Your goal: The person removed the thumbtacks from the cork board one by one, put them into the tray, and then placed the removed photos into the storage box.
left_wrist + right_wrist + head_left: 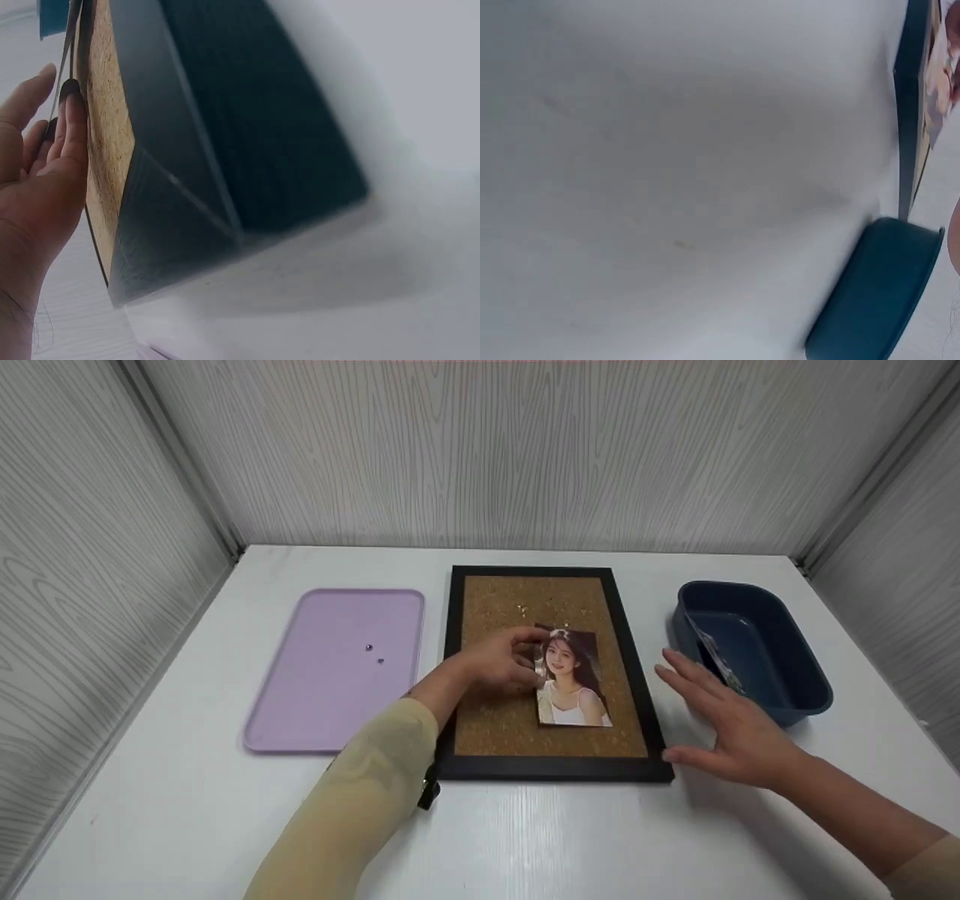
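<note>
A photo print (571,682) of a person in a white top overlaps the right half of a black-framed cork board (495,735). My left hand (501,664) pinches it along its left edge. In the left wrist view the print is seen nearly edge-on, with the left thumb (34,94) on one side and the other fingers on the other. My right hand (731,727) holds nothing and hovers with spread fingers between the board's lower right corner and a dark blue bin (780,697). In the right wrist view only a sliver of that hand shows.
A lilac tray (322,712) left of the board carries small shiny pieces (369,648). Several tiny gold-coloured pins (523,610) sit on the upper cork. A print (720,660) leans inside the bin. Pale wood-grain panels (487,450) enclose the white table.
</note>
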The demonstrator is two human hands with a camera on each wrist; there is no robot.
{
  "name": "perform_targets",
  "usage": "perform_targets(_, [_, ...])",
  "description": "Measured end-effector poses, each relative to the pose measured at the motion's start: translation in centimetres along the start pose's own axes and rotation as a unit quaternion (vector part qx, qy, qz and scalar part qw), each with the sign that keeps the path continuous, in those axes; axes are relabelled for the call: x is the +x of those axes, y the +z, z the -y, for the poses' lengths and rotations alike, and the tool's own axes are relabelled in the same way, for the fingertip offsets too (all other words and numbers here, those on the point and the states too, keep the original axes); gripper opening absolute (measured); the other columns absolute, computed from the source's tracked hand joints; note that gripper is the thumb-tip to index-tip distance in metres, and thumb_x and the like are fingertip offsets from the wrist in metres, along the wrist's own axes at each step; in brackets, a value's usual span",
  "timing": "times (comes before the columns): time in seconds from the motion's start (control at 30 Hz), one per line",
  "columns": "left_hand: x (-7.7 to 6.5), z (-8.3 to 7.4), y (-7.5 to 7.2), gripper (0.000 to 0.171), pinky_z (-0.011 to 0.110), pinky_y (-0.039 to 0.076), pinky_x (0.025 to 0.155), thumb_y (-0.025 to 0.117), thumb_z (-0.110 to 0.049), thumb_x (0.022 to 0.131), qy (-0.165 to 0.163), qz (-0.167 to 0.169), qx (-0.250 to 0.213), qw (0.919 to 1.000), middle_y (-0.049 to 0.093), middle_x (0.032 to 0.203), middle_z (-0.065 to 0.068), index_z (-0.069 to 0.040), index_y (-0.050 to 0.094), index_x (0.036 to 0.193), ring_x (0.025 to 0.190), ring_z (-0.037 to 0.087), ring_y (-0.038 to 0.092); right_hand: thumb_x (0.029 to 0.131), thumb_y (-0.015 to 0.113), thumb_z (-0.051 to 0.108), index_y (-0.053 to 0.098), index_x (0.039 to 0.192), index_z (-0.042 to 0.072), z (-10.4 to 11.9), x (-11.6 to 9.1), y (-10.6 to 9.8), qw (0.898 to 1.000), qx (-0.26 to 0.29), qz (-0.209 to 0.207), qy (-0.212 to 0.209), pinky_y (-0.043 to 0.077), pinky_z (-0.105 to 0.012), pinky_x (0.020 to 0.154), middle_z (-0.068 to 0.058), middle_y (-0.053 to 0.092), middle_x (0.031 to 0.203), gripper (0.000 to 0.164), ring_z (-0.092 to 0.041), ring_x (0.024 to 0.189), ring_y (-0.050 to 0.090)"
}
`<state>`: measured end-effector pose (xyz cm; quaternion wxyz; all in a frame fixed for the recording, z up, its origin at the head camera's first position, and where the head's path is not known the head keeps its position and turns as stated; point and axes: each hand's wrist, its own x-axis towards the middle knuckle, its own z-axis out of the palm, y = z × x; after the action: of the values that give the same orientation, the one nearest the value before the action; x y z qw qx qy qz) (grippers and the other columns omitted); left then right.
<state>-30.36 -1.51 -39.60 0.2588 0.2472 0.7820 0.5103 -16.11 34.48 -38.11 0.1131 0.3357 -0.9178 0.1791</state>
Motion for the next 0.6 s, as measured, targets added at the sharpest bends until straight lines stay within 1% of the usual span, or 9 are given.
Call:
perform_targets(0.07, [0.1, 0.1, 0.0, 0.077, 0.034, 0.056, 0.097, 0.079, 0.002, 0.091, -0.001, -0.002, -0.002, 1.0, 0.051, 0.156, 0.014, -0.01, 0.045, 0.16, 0.129, 0.03, 0.062, 0.083, 0.089, 0.043, 0.037, 0.166, 0.015, -0.8, -0.1, -0.7, 1.0, -0.006, -0.013, 0.008, 0.017, -0.018, 0.12, -0.009, 0.026, 0.174, 0.103, -0.018, 0.159, 0.024])
perform_targets(0.13, [0.1, 0.1, 0.1, 0.077, 0.034, 0.056, 0.096, 0.078, 0.002, 0.091, -0.004, -0.003, -0.006, 1.0, 0.051, 0.155, 0.014, -0.01, 0.045, 0.16, 0.128, 0.03, 0.062, 0.083, 0.089, 0.04, 0.037, 0.166, 0.015, -1.5, -0.4, -1.4, 0.999, -0.007, -0.026, 0.021, 0.015, -0.016, 0.12, -0.01, 0.026, 0.174, 0.102, -0.017, 0.159, 0.022])
perform_targets(0.2, [0.1, 0.2, 0.1, 0.078, 0.034, 0.056, 0.095, 0.079, 0.002, 0.091, -0.008, -0.006, -0.012, 0.9999, 0.051, 0.155, 0.014, -0.011, 0.045, 0.16, 0.126, 0.029, 0.063, 0.083, 0.089, 0.037, 0.037, 0.166, 0.015, -2.3, -0.6, -2.1, 0.998, -0.015, -0.038, 0.04, 0.028, -0.024, 0.12, -0.009, 0.027, 0.174, 0.101, -0.017, 0.159, 0.024])
perform_targets(0.27, [0.1, 0.1, 0.2, 0.078, 0.033, 0.056, 0.092, 0.079, 0.002, 0.091, -0.013, -0.009, -0.015, 0.9998, 0.05, 0.156, 0.014, -0.012, 0.045, 0.16, 0.125, 0.029, 0.064, 0.083, 0.089, 0.033, 0.036, 0.167, 0.016, -3.0, -0.9, -2.8, 0.997, -0.012, -0.047, 0.066, 0.039, -0.042, 0.117, -0.007, 0.025, 0.175, 0.1, -0.02, 0.158, 0.025])
perform_targets(0.33, [0.1, 0.1, 0.2, 0.079, 0.032, 0.056, 0.09, 0.079, 0.002, 0.091, -0.015, -0.01, -0.016, 0.9997, 0.049, 0.157, 0.014, -0.013, 0.045, 0.16, 0.124, 0.028, 0.064, 0.085, 0.088, 0.03, 0.035, 0.167, 0.018, -3.7, -1.3, -3.5, 0.994, -0.005, -0.055, 0.095, 0.045, -0.058, 0.107, -0.004, 0.024, 0.176, 0.099, -0.027, 0.157, 0.029])
perform_targets(0.37, [0.1, 0.0, 0.3, 0.078, 0.032, 0.056, 0.088, 0.079, 0.002, 0.091, -0.016, -0.011, -0.016, 0.9997, 0.049, 0.157, 0.013, -0.013, 0.046, 0.16, 0.124, 0.027, 0.064, 0.086, 0.088, 0.028, 0.035, 0.168, 0.019, -4.1, -1.4, -3.8, 0.992, 0.001, -0.06, 0.108, 0.045, -0.066, 0.101, -0.003, 0.023, 0.176, 0.098, -0.032, 0.156, 0.031])
perform_targets(0.43, [0.1, -0.1, 0.3, 0.078, 0.032, 0.056, 0.087, 0.079, 0.002, 0.091, -0.016, -0.01, -0.013, 0.9997, 0.05, 0.157, 0.013, -0.014, 0.046, 0.16, 0.122, 0.027, 0.065, 0.088, 0.085, 0.026, 0.032, 0.169, 0.021, -4.9, -1.8, -4.4, 0.988, 0.016, -0.07, 0.133, 0.039, -0.075, 0.101, -0.002, 0.02, 0.177, 0.096, -0.04, 0.154, 0.032])
perform_targets(0.5, [0.1, -0.3, 0.4, 0.078, 0.032, 0.056, 0.088, 0.078, 0.003, 0.091, -0.013, -0.007, -0.012, 0.9998, 0.05, 0.157, 0.013, -0.014, 0.046, 0.16, 0.121, 0.027, 0.065, 0.091, 0.082, 0.025, 0.03, 0.169, 0.023, -5.7, -2.3, -5.0, 0.984, 0.022, -0.081, 0.154, 0.034, -0.077, 0.106, -0.001, 0.018, 0.177, 0.094, -0.045, 0.154, 0.03])
perform_targets(0.6, [0.0, -0.5, 0.5, 0.078, 0.033, 0.056, 0.091, 0.077, 0.003, 0.091, -0.011, -0.004, -0.019, 0.9998, 0.051, 0.157, 0.012, -0.014, 0.046, 0.16, 0.119, 0.026, 0.066, 0.095, 0.079, 0.025, 0.028, 0.17, 0.024, -6.8, -3.2, -5.5, 0.979, 0.022, -0.095, 0.18, 0.025, -0.076, 0.114, -0.002, 0.016, 0.177, 0.091, -0.044, 0.156, 0.025])
